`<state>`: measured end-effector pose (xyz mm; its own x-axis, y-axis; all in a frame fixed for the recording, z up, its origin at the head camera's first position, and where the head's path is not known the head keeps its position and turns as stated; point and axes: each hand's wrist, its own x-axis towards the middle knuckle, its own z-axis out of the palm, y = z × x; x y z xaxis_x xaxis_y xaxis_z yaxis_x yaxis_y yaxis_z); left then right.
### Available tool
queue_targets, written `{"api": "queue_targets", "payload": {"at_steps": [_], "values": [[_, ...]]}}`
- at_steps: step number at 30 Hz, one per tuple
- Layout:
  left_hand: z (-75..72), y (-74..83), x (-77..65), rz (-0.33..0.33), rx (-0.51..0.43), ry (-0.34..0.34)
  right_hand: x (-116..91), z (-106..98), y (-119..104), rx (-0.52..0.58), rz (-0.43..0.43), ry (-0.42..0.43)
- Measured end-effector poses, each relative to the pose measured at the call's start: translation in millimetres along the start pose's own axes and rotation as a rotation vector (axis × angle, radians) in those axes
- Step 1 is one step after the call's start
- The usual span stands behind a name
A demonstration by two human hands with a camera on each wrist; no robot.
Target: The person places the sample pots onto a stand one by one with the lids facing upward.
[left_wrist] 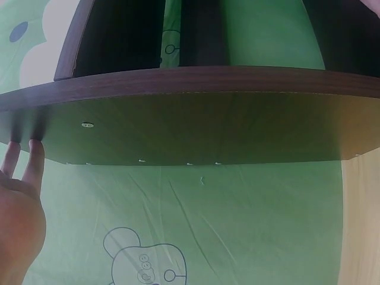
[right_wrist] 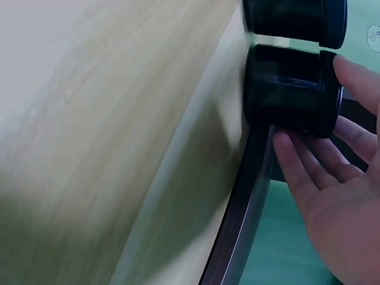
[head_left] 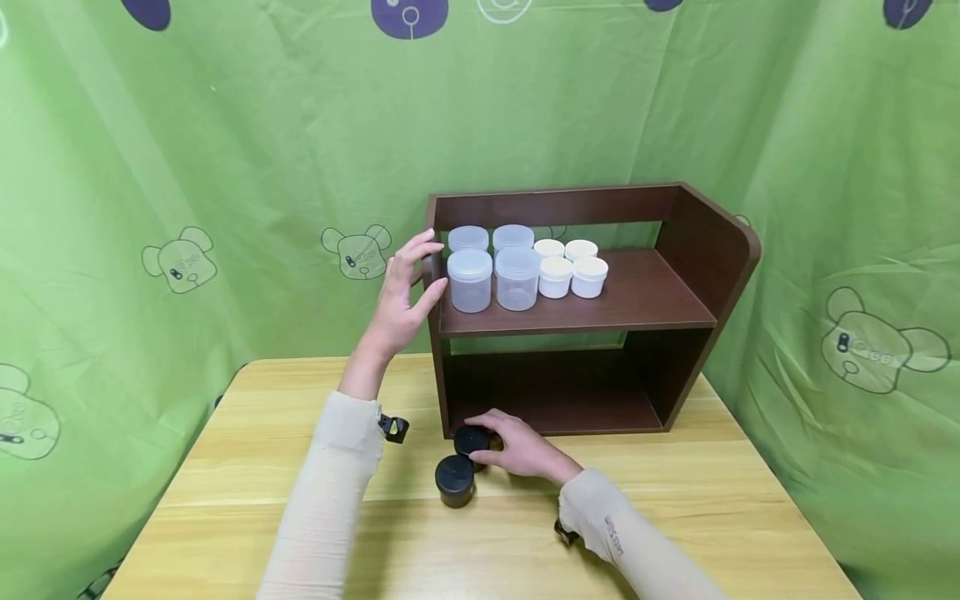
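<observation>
In the head view my left hand is raised beside the left end of the dark brown two-tier shelf, fingers spread. The left wrist view has its fingertips against the shelf's side panel. Down at the shelf's front lower edge, my right hand holds a round black lidded jar between thumb and fingers. In the right wrist view the thumb lies at the lid of this jar, with the other fingers around the far side. A second black jar stands on the table close beside it, nearer to me.
Several translucent jars stand in two rows at the left of the upper shelf. Several small white jars are grouped to their right. The light wooden table carries the shelf, and a green patterned curtain hangs behind and at both sides.
</observation>
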<state>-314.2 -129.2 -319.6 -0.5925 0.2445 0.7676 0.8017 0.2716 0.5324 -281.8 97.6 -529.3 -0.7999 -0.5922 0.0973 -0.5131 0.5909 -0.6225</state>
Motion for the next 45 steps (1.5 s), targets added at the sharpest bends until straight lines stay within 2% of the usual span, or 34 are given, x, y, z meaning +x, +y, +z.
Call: {"api": "queue_targets", "payload": {"at_steps": [8, 16, 21, 27, 36, 41, 45], "values": [[1.1, 0.2, -0.9, 0.007, 0.001, 0.002, -3.9, -4.2, -1.9, 0.01, 0.019, 0.03], [1.5, -0.6, -1.5, 0.006, -0.007, 0.004, -8.5, -15.8, -6.9, 0.07, 0.006, 0.081], [1.6, -1.0, -1.3, 0.003, -0.008, 0.002, -12.4, -27.5, -14.5, 0.104, -0.007, 0.106], [2.2, -1.6, -1.0, 0.003, -0.004, 0.0, -18.8, -48.1, -28.4, 0.094, -0.05, 0.152], [6.9, -37.5, -0.3, 0.02, 0.02, 0.005, -27.7, -78.5, -45.8, 0.076, -0.115, 0.231], [5.5, -41.9, -0.2, 0.039, 0.026, -0.005, -32.0, -94.1, -54.3, 0.077, -0.139, 0.274], [4.0, -39.5, 1.1, 0.044, 0.026, 0.01, -32.7, -105.9, -60.4, 0.083, -0.168, 0.311]]}}
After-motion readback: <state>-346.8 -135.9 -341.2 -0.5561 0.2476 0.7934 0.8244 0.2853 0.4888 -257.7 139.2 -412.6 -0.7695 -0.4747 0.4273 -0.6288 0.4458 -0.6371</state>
